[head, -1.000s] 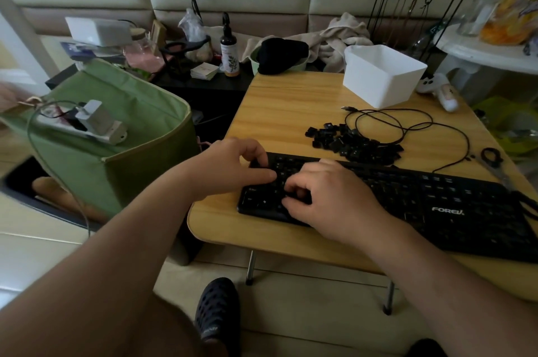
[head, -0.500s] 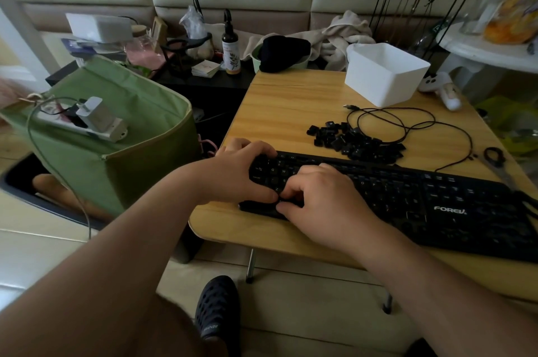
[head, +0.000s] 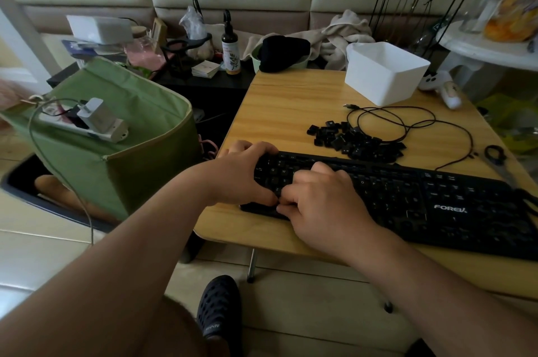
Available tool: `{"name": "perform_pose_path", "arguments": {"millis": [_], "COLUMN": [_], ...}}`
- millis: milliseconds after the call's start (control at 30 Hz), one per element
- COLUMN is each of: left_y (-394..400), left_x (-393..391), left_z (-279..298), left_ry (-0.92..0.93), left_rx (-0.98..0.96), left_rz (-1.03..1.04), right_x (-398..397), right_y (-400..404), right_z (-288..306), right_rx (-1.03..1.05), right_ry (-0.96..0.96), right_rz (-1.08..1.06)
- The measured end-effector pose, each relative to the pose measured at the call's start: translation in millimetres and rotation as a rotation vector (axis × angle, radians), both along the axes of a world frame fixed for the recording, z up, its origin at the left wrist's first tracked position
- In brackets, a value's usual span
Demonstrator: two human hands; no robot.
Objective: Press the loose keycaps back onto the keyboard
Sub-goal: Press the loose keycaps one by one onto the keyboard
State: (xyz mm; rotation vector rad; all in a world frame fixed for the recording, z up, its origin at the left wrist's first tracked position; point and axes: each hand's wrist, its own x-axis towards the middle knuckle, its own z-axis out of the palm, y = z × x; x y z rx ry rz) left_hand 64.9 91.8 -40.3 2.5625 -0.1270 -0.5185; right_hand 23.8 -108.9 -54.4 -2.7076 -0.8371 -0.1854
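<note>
A: What's around?
B: A white bin (head: 384,72) upper right, cable (head: 407,123) looped by the loose keycaps (head: 355,142).
A: Hands?
B: Left hand (head: 241,173) grips the keyboard (head: 436,205) end; right hand (head: 323,205) fingers curled on keys, hold unclear.

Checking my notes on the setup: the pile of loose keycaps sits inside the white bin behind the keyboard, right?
Not quite. The head view shows the pile of loose keycaps lying on the bare table, in front of the white bin and behind the keyboard.

Bare table (head: 285,112) beyond keyboard (head: 436,205); keycap pile (head: 355,141), cable (head: 407,123), white bin (head: 384,74) crowd right.
</note>
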Motion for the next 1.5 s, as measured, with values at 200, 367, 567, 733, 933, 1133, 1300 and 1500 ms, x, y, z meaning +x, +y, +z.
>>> {"name": "perform_pose_path", "arguments": {"millis": [200, 367, 567, 733, 933, 1133, 1300, 1500], "left_y": [5.2, -9.3, -37.1, -65.2, -88.5, -101.6, -101.9, -112.4], "left_x": [7.1, 23.6, 46.3, 69.3, 96.6, 101.5, 88.4, 52.1], "left_z": [4.8, 6.0, 1.9, -1.7, -9.1, -11.1, 1.7, 17.4], "left_ry": [0.083, -0.056, -0.339, -0.399, -0.368, -0.406, -0.368, -0.06], "left_rx": [-0.223, -0.399, -0.157, -0.031, 0.037, 0.116, -0.016, -0.68], "left_rz": [0.062, 0.271, 0.183, 0.083, 0.081, 0.049, 0.094, 0.148], "right_x": [0.9, 20.7, 49.5, 69.1, 72.5, 70.0, 67.7, 64.8], "right_y": [-8.6, -29.7, -60.2, -87.3, -96.4, -99.8, -104.6, -96.2], "right_z": [-2.3, 0.7, 9.5, 21.4, 21.6, 18.1, 15.4, 18.9], "right_rx": [0.019, 0.295, 0.321, 0.388, 0.429, 0.419, 0.433, 0.593], "right_ry": [0.011, 0.031, 0.024, 0.023, 0.035, 0.011, 0.033, 0.012], "right_rz": [0.041, -0.102, -0.269, -0.416, -0.454, -0.412, -0.373, -0.252]}}
